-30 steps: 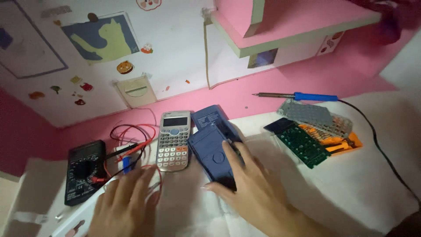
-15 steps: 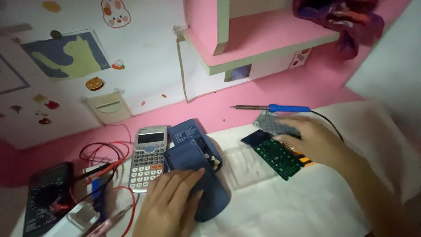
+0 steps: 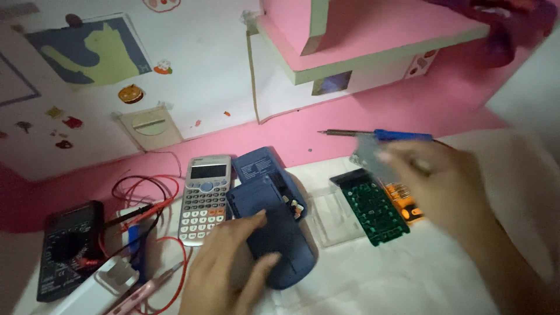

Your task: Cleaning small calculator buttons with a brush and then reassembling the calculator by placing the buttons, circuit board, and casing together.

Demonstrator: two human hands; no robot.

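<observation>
My left hand [image 3: 230,262] is lying spread and flat on the dark blue case [image 3: 274,227], pinning it to the counter [image 3: 408,280]. My right hand [image 3: 443,181] is hovering blurry over the green circuit board [image 3: 373,213]; I can't tell if it's pinching anything. I'd say keeping that left palm pressing down is smart so the case isn't sliding. The calculator [image 3: 204,195] is sitting just beside my left hand, the soldering iron [image 3: 379,135] just beyond my right, and I'm getting open room nearer me.

pink wall [image 3: 361,116], white stickered board [image 3: 192,70], pink shelf [image 3: 373,35].
</observation>
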